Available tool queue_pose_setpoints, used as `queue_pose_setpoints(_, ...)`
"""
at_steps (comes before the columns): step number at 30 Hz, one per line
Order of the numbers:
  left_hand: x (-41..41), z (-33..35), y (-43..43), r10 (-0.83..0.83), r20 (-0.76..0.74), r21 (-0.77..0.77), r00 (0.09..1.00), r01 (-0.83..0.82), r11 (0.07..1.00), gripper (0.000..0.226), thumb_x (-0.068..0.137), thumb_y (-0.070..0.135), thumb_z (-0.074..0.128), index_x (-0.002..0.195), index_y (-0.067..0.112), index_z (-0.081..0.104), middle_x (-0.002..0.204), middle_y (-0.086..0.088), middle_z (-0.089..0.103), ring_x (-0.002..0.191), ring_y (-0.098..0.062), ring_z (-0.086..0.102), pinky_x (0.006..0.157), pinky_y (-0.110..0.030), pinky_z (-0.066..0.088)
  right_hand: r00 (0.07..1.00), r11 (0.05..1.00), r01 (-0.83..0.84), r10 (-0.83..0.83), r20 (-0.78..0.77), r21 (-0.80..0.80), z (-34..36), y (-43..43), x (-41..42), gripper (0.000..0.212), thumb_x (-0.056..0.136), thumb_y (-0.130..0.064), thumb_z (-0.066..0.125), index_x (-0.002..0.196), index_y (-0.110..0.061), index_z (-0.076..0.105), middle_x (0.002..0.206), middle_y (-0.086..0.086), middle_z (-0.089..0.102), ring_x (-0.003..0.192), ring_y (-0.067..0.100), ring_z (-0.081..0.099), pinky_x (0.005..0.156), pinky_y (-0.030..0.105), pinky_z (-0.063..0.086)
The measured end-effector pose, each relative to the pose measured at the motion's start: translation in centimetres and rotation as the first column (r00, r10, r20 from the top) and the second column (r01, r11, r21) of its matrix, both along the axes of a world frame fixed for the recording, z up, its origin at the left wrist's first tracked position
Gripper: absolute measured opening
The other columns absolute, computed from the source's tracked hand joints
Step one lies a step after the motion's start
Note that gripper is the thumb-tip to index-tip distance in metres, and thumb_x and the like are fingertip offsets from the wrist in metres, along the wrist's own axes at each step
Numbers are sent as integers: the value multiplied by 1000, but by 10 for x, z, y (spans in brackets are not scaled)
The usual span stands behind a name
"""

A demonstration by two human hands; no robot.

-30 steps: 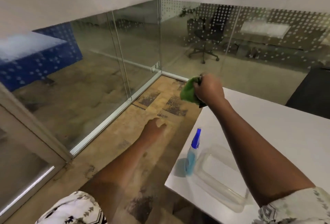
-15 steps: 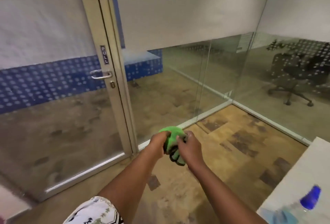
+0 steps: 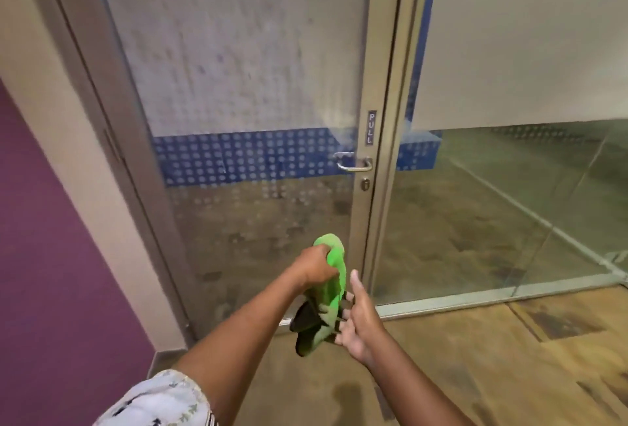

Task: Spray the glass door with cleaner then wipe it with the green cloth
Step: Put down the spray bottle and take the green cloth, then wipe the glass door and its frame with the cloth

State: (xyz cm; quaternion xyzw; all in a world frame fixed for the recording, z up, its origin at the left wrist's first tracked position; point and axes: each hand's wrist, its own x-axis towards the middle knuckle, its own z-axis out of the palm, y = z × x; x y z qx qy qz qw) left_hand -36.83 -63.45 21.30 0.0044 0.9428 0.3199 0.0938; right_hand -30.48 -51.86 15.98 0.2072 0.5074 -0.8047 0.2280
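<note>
The glass door [image 3: 244, 92] stands straight ahead in a metal frame, its pane frosted with dots and wet with streaks and droplets. A lever handle [image 3: 353, 164] and a PULL sign sit on its right stile. The green cloth [image 3: 331, 284], with a dark underside, hangs bunched in front of the door's lower part. My left hand [image 3: 314, 267] grips its top. My right hand [image 3: 356, 317] holds its lower end with fingers spread under it. The spray bottle is out of view.
A purple and beige wall [image 3: 51, 255] runs along the left. Fixed glass panels [image 3: 509, 187] continue to the right of the door, with a metal floor track [image 3: 475, 298] below. Brown patterned carpet [image 3: 475, 374] covers the floor.
My view has swung left from the table and bottle to the door. The cloth went from my right hand alone to both hands, and the hands have drawn apart, stretching it.
</note>
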Motion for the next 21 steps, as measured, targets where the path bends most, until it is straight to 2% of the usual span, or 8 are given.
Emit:
queue_pose_setpoints(2, -13, 2, -23, -60, -11, -29, 998, 60, 998, 43, 86, 19, 67, 128, 12, 62, 126, -14, 69, 111, -29, 65, 85, -30, 48, 999, 998, 24, -22, 39, -51, -6, -27, -22, 74, 88, -80, 43, 111, -15, 68, 102, 20, 76, 96, 36, 71, 77, 46, 55)
queue_pose_setpoints(4, -25, 4, -43, -108, -25, -54, 994, 107, 993, 30, 85, 18, 68, 114, 11, 65, 109, -12, 71, 94, -27, 64, 69, -28, 41, 996, 993, 50, -42, 78, -109, -15, -53, -46, 88, 76, -87, 48, 120, -13, 68, 105, 23, 76, 99, 40, 72, 79, 49, 57)
queue_pose_setpoints(5, -33, 3, -52, -123, -30, -82, 992, 120, 989, 27, 86, 18, 70, 110, 9, 64, 105, -13, 69, 92, -27, 62, 68, -28, 37, 994, 987, 62, -48, 98, -146, -21, -65, -59, 96, 70, -90, 49, 123, -12, 68, 108, 24, 75, 102, 42, 72, 81, 53, 57)
queue_pose_setpoints(10, -91, -11, -100, -173, -2, -153, 985, 171, 973, 33, 88, 21, 71, 118, 9, 61, 116, -14, 69, 104, -29, 63, 73, -27, 37, 986, 944, 97, -48, 159, -316, -42, -114, -129, 112, 65, -96, 45, 129, -7, 65, 113, 32, 71, 97, 55, 70, 78, 63, 57)
queue_pose_setpoints(13, -135, -13, -130, -186, 3, -190, 983, 183, 965, 24, 87, 19, 69, 109, 11, 63, 112, -13, 69, 95, -26, 61, 72, -28, 38, 982, 914, 123, -55, 182, -386, -52, -145, -179, 112, 60, -96, 51, 131, -10, 65, 122, 32, 68, 109, 58, 65, 82, 73, 53)
queue_pose_setpoints(15, -166, -12, -150, -178, -2, -217, 984, 174, 961, 25, 88, 19, 69, 111, 11, 64, 114, -13, 70, 100, -28, 62, 75, -31, 42, 978, 911, 156, -88, 190, -381, -53, -164, -213, 106, 64, -95, 52, 132, -14, 64, 129, 27, 65, 116, 53, 63, 90, 78, 47)
queue_pose_setpoints(18, -207, -9, -177, -177, -19, -244, 984, 167, 955, 30, 90, 19, 68, 118, 10, 64, 121, -14, 69, 109, -31, 62, 79, -31, 42, 977, 911, 167, -101, 188, -377, -48, -191, -259, 103, 66, -95, 50, 135, -19, 62, 134, 21, 62, 119, 45, 62, 96, 72, 47)
queue_pose_setpoints(21, -240, -4, -199, -176, -50, -269, 983, 156, 951, 29, 89, 17, 67, 117, 10, 64, 119, -14, 69, 109, -33, 62, 79, -32, 42, 977, 903, 183, -124, 173, -389, -37, -214, -293, 96, 74, -91, 47, 134, -17, 64, 127, 21, 65, 110, 40, 65, 86, 59, 56)
